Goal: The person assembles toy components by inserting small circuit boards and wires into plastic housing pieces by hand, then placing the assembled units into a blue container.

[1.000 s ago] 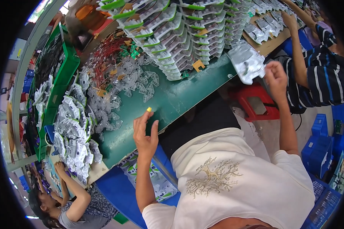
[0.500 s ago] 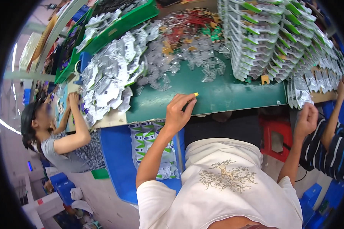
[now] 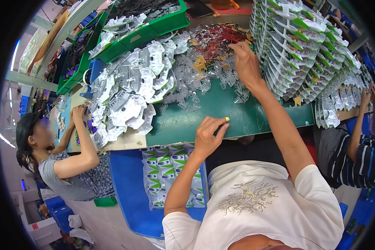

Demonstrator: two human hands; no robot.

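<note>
My left hand (image 3: 209, 135) hovers over the front edge of the green tabletop (image 3: 187, 125). Its thumb and forefinger pinch a small yellow piece (image 3: 227, 119). Farther out, my right hand (image 3: 248, 66) reaches over the bench with its fingertips at a heap of red wired parts (image 3: 214, 39). Those fingers are drawn together, and whatever they hold is hidden. Clear plastic pieces (image 3: 191, 85) are strewn below the heap, with small orange-yellow blocks (image 3: 200, 63) among them.
Stacked silver-and-green housings (image 3: 293, 46) rise right of my right arm. More silver housings (image 3: 131, 83) are piled at left, below a green bin (image 3: 143, 31). A blue bin (image 3: 131, 200) holds bagged white-and-green parts. Co-workers sit at left (image 3: 66, 158) and right (image 3: 354, 154).
My right hand has moved from the far right, off the bench's front edge, up and left to the red wired parts. The left hand keeps the yellow piece. The view has shifted slightly.
</note>
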